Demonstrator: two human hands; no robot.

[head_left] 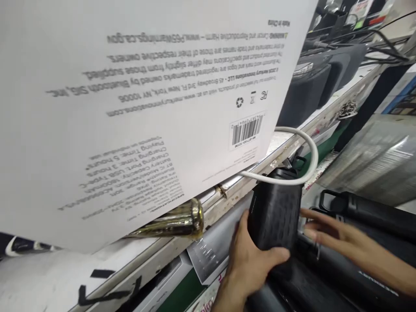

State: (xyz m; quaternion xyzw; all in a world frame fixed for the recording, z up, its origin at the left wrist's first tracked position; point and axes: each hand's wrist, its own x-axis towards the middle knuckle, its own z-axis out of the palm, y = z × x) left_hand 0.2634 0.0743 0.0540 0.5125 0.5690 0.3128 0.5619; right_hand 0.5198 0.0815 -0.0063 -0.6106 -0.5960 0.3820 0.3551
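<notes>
My left hand (251,264) is wrapped around a black portable speaker (276,216), its thumb across the front face. The speaker is held tilted above more black speakers, beside the shelf edge. My right hand (338,238) is just right of it, fingers stretched out and slightly apart. Its fingertips are close to the speaker's side; whether they touch is unclear. A white cable loop (313,160) passes over the speaker's top end and runs behind a large white printed box (201,130). The box's text appears upside down.
Several black speakers (373,212) with handles lie at the lower right. Dark grey devices (302,95) and cables stand along the shelf (286,151). A gold-coloured tube (182,221) lies under the box. Plastic-wrapped goods (377,160) are at the right.
</notes>
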